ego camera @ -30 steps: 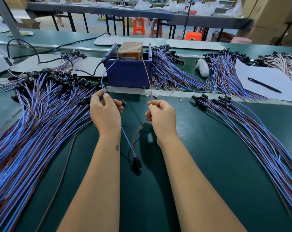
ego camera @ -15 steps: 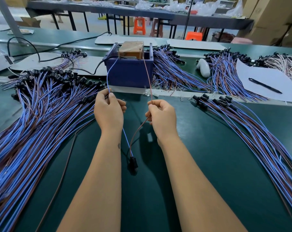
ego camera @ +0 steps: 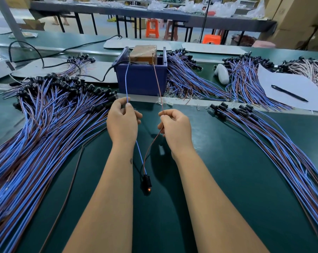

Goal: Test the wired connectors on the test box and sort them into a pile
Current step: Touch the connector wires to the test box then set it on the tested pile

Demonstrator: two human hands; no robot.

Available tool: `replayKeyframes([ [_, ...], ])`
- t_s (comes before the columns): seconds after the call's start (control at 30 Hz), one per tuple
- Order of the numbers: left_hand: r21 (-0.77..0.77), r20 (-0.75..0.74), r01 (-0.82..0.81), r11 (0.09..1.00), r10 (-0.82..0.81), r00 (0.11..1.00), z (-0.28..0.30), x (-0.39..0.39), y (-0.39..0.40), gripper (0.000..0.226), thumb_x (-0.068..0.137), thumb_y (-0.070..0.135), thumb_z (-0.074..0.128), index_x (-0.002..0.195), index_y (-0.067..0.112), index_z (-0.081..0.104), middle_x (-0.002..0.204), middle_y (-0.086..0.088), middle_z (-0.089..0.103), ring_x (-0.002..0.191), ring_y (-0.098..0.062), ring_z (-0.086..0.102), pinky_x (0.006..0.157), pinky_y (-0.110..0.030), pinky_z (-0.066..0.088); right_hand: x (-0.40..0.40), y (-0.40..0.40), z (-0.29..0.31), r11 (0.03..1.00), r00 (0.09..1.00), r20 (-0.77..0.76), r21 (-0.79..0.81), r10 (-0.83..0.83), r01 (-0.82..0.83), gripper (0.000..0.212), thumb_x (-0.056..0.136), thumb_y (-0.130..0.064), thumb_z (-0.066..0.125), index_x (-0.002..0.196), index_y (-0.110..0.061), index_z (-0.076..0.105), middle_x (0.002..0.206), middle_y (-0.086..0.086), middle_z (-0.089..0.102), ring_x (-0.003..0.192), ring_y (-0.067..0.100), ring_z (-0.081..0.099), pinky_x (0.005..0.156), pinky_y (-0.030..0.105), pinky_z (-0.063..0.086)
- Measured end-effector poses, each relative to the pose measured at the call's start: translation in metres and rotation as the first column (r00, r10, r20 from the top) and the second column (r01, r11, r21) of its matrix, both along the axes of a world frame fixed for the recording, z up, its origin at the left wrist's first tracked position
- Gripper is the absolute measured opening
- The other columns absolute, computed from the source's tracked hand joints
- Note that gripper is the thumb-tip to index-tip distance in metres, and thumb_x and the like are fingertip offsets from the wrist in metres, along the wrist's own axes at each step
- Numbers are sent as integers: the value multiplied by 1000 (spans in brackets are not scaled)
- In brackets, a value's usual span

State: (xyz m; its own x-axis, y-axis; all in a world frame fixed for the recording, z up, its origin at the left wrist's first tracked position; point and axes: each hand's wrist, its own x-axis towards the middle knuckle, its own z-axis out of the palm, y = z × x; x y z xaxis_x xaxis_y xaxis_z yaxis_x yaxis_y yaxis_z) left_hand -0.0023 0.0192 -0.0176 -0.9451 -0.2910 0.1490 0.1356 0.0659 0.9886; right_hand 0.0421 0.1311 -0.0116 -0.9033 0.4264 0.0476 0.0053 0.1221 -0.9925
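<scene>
One black connector (ego camera: 147,180) hangs nearest the viewer, between the forearms and just above the green table (ego camera: 218,179); a small orange glow now shows at its lower end, absent half a second ago, which suggests the circuit has closed and the piece passes. Two wires rise from it. The left hand (ego camera: 122,123) pinches the blue wire (ego camera: 126,84) between curled fingers; the right hand (ego camera: 175,127) pinches the brown wire (ego camera: 157,83) likewise. The connector therefore lies well below and nearer than both sets of fingers. Both hands have edged farther, bringing the wire tips onto the two upright posts of the test box (ego camera: 141,73). Left, the large pile (ego camera: 45,125); right, a smaller bundle (ego camera: 273,143).
</scene>
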Motion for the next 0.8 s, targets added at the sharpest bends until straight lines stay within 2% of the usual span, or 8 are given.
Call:
replayKeyframes([
  [0.17,-44,8,12,999,-12,1000,1,2,1,17,102,23,44,110,31,57,60,13,67,53,-2,56,74,-41,56,0,-1,-2,1000,1000,1,21,14,-14,18,90,-10,50,94,-17,66,66,-3,61,58,3,55,61,24,48],
  [0.43,-74,4,26,997,-26,1000,4,4,1,19,101,22,44,112,30,58,60,13,67,60,-6,58,79,-46,57,-2,-1,-2,999,1000,-4,38,14,-14,18,89,-9,51,93,-16,66,63,-4,60,56,2,54,67,30,50],
  [0.53,-86,0,19,996,-19,1000,3,4,1,19,101,23,43,112,30,58,61,14,68,55,-2,56,77,-43,56,-2,-1,-2,999,1000,-8,34,17,-17,18,89,-8,51,91,-16,66,64,-3,60,54,1,54,67,30,50],
  [0.63,-74,-4,22,997,-22,1000,3,5,0,19,101,23,44,111,30,58,62,13,68,54,0,56,73,-39,55,-1,-2,-2,1000,1000,-18,23,10,-9,17,89,-8,51,92,-17,66,64,-2,61,60,7,56,69,34,51],
  [0.8,75,-4,194,978,-194,981,10,7,6,16,99,18,52,98,24,66,65,10,69,63,-3,60,63,-21,50,2,-4,3,999,987,-162,40,7,-1,20,91,-8,55,88,-26,63,66,0,63,62,12,55,62,34,48],
])
